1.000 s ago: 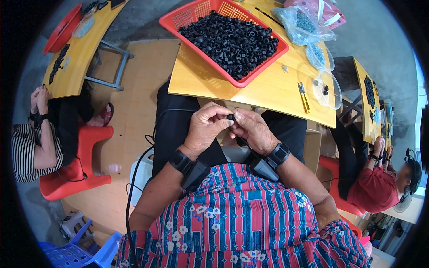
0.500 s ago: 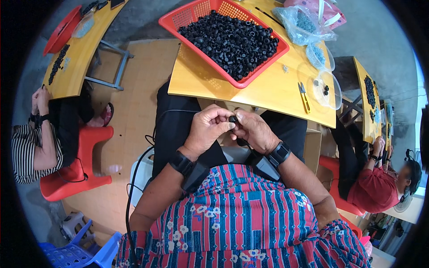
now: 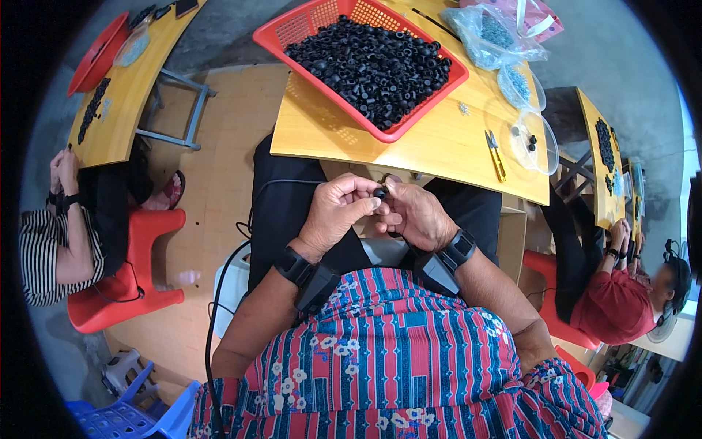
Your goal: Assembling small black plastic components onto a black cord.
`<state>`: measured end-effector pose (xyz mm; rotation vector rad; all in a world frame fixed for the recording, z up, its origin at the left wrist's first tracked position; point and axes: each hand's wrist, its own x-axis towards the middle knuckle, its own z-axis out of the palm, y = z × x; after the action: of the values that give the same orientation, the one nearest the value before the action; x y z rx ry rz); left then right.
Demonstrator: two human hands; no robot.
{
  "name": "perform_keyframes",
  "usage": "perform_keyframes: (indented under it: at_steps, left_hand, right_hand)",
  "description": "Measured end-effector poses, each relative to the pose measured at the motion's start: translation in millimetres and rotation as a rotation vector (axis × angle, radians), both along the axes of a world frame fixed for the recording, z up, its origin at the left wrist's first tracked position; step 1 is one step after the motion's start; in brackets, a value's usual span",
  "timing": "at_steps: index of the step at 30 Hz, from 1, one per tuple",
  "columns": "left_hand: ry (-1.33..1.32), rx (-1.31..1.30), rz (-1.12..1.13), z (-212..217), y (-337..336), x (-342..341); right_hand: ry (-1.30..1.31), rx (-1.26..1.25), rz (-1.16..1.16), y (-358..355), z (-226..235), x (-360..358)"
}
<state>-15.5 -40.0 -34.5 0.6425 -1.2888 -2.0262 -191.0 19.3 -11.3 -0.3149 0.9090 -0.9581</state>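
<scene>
A small round black part point(image 3: 379, 193) is pinched between the thumb and fingertips of my left hand point(image 3: 338, 211), just below the table's near edge. My right hand point(image 3: 420, 212) meets it from the other side, its thumb and index finger pressed together close to the part. Whether a second small piece sits in those right fingers is hidden. Beyond my hands, a red plastic basket point(image 3: 322, 80) heaped with black rubbery caps point(image 3: 373, 66) stands on the yellow wooden table point(image 3: 431, 154).
Yellow-handled thread snips point(image 3: 496, 156) and a clear plastic dish point(image 3: 542, 152) with a few black parts lie at the table's right. Behind them are clear bags of small pieces point(image 3: 497, 36). Co-workers sit at tables left point(image 3: 58, 249) and right point(image 3: 610, 311). A black cable point(image 3: 232, 263) runs beside my left arm.
The black part has turned in my fingertips, showing its round end more. My right fingers have curled slightly differently. The view has shifted a little; the basket stays on the table.
</scene>
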Motion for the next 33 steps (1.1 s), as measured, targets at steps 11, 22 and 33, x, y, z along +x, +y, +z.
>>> perform_keyframes:
  at_steps: [11,22,33]
  left_hand:
    - [-0.112,-0.169,0.078,-3.5,-0.8,-1.7]
    - [-0.183,-0.323,0.153,-6.7,-0.9,-2.3]
    - [0.077,-0.026,-0.017,-8.5,0.4,-2.6]
  right_hand:
    - [0.038,0.0,0.016,-0.4,-3.0,-1.7]
    - [0.243,-0.167,0.026,0.7,-2.5,2.5]
    - [0.746,-0.543,0.122,-1.5,8.2,6.2]
